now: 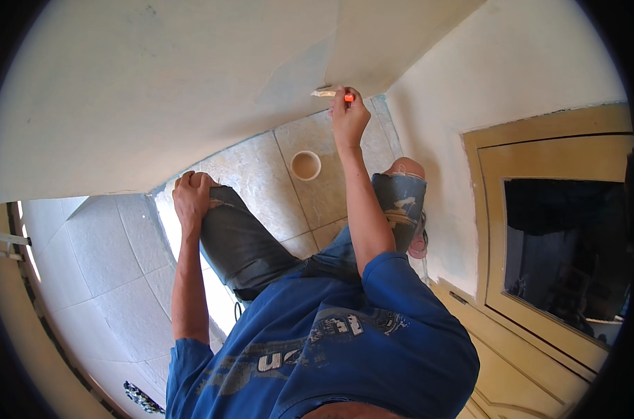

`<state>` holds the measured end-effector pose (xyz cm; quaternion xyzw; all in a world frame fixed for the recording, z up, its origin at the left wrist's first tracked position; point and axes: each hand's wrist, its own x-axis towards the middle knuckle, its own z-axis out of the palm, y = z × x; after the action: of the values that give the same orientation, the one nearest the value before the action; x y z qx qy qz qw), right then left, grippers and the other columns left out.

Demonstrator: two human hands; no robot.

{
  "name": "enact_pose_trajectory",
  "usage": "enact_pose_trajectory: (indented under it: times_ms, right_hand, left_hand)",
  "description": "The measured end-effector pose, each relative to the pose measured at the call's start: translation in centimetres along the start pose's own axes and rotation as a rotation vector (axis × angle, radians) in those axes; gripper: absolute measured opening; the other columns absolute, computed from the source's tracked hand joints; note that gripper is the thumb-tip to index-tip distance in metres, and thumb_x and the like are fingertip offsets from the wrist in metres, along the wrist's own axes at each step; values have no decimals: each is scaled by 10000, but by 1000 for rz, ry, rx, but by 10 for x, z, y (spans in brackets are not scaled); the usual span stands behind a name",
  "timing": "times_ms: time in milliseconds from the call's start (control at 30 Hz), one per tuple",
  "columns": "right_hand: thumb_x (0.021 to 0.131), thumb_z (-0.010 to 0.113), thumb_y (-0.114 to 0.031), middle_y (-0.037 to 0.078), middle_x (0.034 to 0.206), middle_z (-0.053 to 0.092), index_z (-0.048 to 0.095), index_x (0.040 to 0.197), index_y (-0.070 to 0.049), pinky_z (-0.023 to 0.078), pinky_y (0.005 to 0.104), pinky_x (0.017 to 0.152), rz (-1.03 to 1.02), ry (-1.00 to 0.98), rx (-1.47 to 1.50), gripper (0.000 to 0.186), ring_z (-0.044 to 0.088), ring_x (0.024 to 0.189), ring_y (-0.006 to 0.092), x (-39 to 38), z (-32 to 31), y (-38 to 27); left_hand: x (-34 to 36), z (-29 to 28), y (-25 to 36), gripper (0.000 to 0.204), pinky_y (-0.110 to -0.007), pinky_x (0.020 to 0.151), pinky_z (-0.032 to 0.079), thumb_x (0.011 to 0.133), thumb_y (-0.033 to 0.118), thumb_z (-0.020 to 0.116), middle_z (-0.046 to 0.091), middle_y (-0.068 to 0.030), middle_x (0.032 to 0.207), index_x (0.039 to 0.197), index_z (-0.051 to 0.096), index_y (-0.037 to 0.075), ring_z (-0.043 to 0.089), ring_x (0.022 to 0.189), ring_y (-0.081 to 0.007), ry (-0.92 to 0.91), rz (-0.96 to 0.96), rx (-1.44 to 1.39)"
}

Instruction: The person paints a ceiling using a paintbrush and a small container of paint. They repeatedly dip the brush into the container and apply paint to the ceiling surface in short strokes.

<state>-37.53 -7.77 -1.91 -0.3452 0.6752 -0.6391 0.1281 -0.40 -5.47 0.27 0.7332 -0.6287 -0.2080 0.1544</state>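
My right hand [348, 117] grips a paintbrush with an orange handle [349, 98], its pale bristles [324, 93] close to the lower part of the cream wall [191, 70], which has a grey-blue patch [296, 70]. My left hand [191, 199] rests on my bent left knee [219, 199], fingers curled over it. A small round container [306, 165] with light brown contents stands on the tiled floor [254, 174] between my knees, below the wall.
A side wall [429, 105] meets the front wall at the right. Further right is a yellow door [491, 160] with a dark pane [561, 237]. At the left, paler floor tiles [100, 251] run toward another yellowish frame [3, 265] at the rim.
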Motion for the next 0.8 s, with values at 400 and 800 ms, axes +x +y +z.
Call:
enact_pose_trajectory:
  times_ms: [400,800]
  right_hand:
    - [1005,658,-188,32,577,613,656,860,32,439,262,474,-106,33,39,264,560,486,76,29,-6,-154]
    - [1034,635,-255,43,580,615,630,739,-16,433,267,449,-294,48,-54,380,547,479,95,69,-20,-288]
  left_hand:
    - [8,7,-4,560,-463,1030,491,843,404,639,657,-245,1280,1228,708,4,638,1160,-423,-16,-29,25]
    - [9,5,-3,542,-481,1019,491,850,417,632,662,-251,1258,1206,715,17,626,1155,-438,-13,-55,42]
